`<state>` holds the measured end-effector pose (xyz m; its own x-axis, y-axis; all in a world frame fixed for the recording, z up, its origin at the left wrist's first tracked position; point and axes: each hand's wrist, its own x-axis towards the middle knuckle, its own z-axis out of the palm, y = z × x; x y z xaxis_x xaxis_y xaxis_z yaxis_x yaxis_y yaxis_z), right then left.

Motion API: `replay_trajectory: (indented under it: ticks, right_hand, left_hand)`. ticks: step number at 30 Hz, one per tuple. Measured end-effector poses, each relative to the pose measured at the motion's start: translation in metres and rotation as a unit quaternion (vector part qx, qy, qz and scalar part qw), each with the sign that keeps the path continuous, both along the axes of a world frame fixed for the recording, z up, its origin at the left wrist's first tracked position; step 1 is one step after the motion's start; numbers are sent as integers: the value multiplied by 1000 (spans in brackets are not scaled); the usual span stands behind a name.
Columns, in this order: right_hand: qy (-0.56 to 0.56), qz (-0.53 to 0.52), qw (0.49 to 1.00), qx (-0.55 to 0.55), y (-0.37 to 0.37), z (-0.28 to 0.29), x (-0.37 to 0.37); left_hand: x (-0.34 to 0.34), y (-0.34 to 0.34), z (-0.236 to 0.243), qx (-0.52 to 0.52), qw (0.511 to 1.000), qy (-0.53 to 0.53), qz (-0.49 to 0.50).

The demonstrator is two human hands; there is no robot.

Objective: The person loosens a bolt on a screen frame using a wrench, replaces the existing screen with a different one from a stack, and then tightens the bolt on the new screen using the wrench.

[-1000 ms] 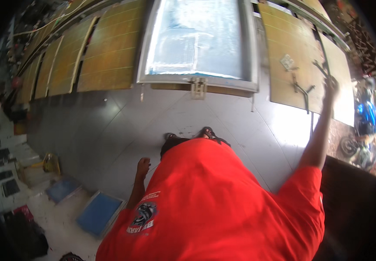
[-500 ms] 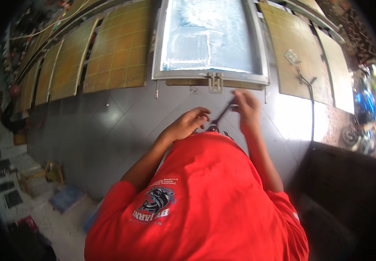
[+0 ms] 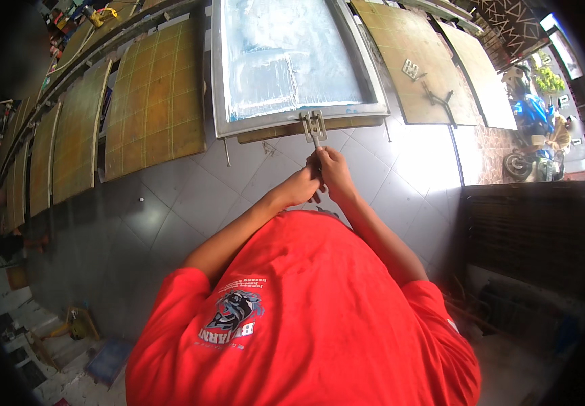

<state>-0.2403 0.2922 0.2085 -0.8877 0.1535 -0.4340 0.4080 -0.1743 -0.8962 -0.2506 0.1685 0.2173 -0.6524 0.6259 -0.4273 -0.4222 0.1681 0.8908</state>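
A printing screen frame [image 3: 299, 119] with a grey metal border and a pale blue-white mesh lies ahead of me. On the middle of its near edge sits a slotted metal bracket [image 3: 308, 125]. My right hand [image 3: 335, 172] is closed round a slim metal tool [image 3: 317, 141], wrench-like in shape, whose pale upper end meets the bracket. Most of the tool is hidden in my fingers. My left hand [image 3: 299, 187] is closed just below and against the right one. Its fingers curl round something hidden, perhaps the tool's lower end.
Yellow-brown boards [image 3: 157, 101] stand in a row on the left; more boards [image 3: 411, 61] lie on the right, one carrying a loose bracket [image 3: 410, 68] and a bent metal handle [image 3: 438, 101]. Grey floor tiles [image 3: 184, 196] lie below. A blue motorbike [image 3: 534, 115] and a person are at far right.
My hands have come together and moved forward to the bracket. The dark slim tool that slanted between them now points up to it. The view has shifted to the right.
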Motion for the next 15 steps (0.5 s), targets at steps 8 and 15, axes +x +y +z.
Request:
replay_trajectory:
  ticks: [8,15]
  right_hand:
    - [0,-61,998,7,11,-34,-34]
    - [-23,-125,990,-60,6,-32,-45]
  left_hand:
    - [-54,-45,-32,-234,791,554,115]
    - [-71,-57,-57,-293,725,622,52]
